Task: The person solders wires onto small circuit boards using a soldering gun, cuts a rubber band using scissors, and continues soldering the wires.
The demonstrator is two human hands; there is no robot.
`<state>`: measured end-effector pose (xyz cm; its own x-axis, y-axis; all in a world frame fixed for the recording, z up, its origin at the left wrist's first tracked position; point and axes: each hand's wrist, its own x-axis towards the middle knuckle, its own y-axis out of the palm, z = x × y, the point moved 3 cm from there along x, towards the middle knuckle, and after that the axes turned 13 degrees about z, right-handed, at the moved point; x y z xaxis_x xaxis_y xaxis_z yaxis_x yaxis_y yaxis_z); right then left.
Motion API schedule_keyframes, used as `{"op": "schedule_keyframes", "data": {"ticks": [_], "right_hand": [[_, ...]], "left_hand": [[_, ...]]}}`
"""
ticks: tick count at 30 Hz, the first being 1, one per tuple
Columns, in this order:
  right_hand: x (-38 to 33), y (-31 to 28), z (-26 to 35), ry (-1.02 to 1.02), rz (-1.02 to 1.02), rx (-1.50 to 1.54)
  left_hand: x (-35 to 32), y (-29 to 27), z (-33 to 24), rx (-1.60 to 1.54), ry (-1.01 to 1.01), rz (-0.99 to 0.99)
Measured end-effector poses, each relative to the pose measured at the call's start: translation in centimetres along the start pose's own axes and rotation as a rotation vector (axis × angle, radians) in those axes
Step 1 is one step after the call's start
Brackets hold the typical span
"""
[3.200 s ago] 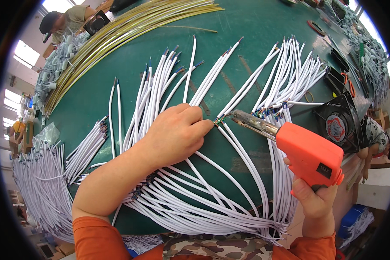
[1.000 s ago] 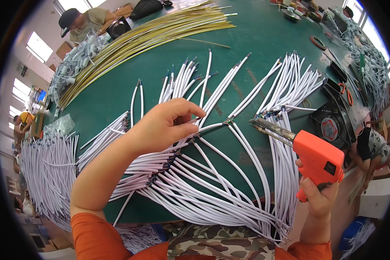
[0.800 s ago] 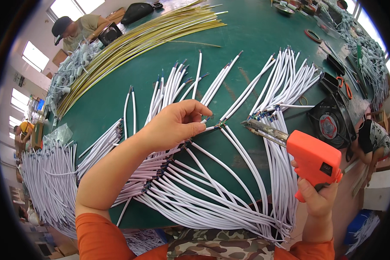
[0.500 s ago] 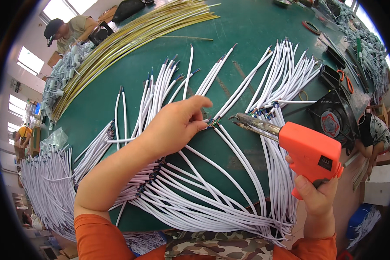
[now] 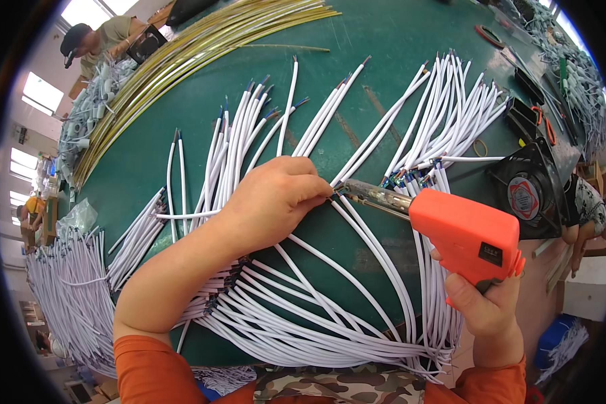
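Observation:
My right hand (image 5: 485, 310) is wrapped round the handle of an orange-red soldering gun (image 5: 461, 232). The gun's metal nozzle points left, and its tip reaches the bared wire ends right beside my left fingertips. My left hand (image 5: 276, 198) is closed in a pinch at that spot, and the fingers hide what is between them. From there a pair of white cables (image 5: 377, 249) runs down toward me, with further white cables (image 5: 384, 128) running up and away. Another white cable (image 5: 188, 216) passes behind my left wrist.
Bundles of white cables (image 5: 303, 330) cover the near table, with more at the left (image 5: 71, 303) and upper right (image 5: 444, 108). A black fan (image 5: 528, 185) and orange-handled scissors (image 5: 544, 124) sit right. Long yellowish strips (image 5: 202, 57) lie at the back. Co-workers sit beyond.
The soldering gun has moved left, bringing its tip onto the wire ends. My left fingers have closed into a tighter pinch there. The view has shifted slightly.

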<state>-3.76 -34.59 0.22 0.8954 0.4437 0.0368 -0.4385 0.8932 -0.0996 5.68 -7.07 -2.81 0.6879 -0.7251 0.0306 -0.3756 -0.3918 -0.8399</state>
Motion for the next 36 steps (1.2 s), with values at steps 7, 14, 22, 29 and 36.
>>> {"op": "schedule_keyframes", "data": {"ticks": [7, 14, 22, 29, 36], "right_hand": [[1.0, 0.3, 0.3, -0.096, -0.059, -0.082], [1.5, 0.1, 0.8, -0.046, 0.037, -0.078], [1.9, 0.2, 1.3, -0.059, 0.107, -0.118], [1.3, -0.1, 0.5, -0.049, 0.047, -0.217], [1.1, -0.1, 0.0, -0.070, 0.039, -0.217]], "left_hand": [[0.0, 0.0, 0.1, -0.015, 0.007, 0.006], [-0.1, -0.1, 0.0, 0.019, -0.004, 0.020], [0.2, -0.1, 0.1, -0.004, 0.004, 0.022], [0.2, -0.1, 0.2, -0.025, 0.020, 0.028], [0.2, -0.1, 0.5, -0.042, 0.026, 0.031]]}}
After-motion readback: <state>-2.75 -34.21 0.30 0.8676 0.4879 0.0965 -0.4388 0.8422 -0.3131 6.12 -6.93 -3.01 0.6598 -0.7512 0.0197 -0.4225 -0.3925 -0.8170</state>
